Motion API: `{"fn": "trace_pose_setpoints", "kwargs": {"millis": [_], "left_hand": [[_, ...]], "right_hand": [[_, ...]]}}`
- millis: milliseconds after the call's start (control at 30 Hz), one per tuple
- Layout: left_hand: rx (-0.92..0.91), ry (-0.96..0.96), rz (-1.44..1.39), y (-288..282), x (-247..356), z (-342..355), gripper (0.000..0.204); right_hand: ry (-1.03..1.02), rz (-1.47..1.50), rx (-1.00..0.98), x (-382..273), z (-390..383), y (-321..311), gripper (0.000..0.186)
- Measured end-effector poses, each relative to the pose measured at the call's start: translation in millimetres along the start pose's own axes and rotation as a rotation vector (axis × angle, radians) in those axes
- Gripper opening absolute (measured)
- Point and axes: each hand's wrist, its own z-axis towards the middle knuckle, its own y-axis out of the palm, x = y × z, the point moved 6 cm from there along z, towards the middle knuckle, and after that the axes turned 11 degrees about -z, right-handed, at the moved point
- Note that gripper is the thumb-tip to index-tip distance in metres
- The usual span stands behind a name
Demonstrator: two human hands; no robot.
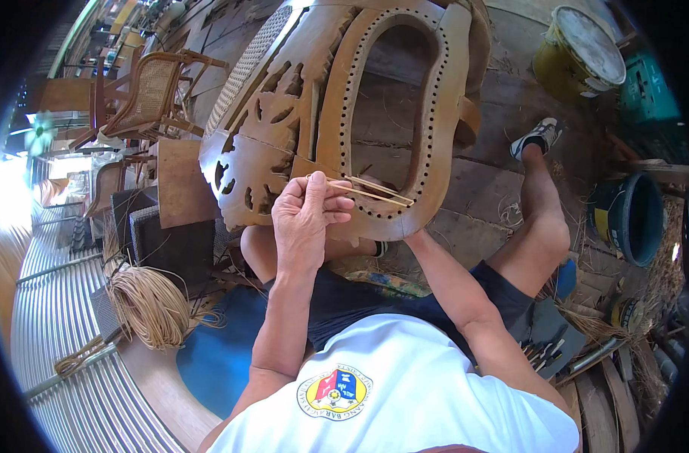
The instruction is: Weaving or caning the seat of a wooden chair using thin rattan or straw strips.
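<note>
A carved wooden chair piece (257, 162) lies across the top middle, with woven cane at its upper left and an oval opening ringed by small holes (432, 121). My left hand (307, 208) pinches a pale rattan strand (375, 195) at the lower left of that ring. The strand runs in doubled lengths across the opening's lower end toward holes on the right. My right forearm (454, 287) reaches up beneath the frame's lower right; that hand is mostly hidden behind the wood.
Cane chairs (144, 98) and a plywood board (177, 185) stand left, above a coil of rattan (148, 306) beside corrugated metal (57, 332). A yellow bucket (567, 60), green crate (647, 94) and dark bucket (631, 223) are right. My legs (545, 226) straddle the piece over wooden flooring.
</note>
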Motion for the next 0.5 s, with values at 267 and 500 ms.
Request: {"fn": "trace_pose_setpoints", "kwargs": {"millis": [267, 500], "left_hand": [[0.046, -0.150, -0.099, 0.5, -12.3, -0.8, 0.025], [0.015, -0.272, -0.357, 13.4, -11.4, -33.5, 0.016]], "right_hand": [[0.012, 0.313, -0.114, 49.7, -22.0, -68.0, 0.035], [0.254, -0.141, -0.035, 76.9, 1.5, -121.1, 0.026]]}}
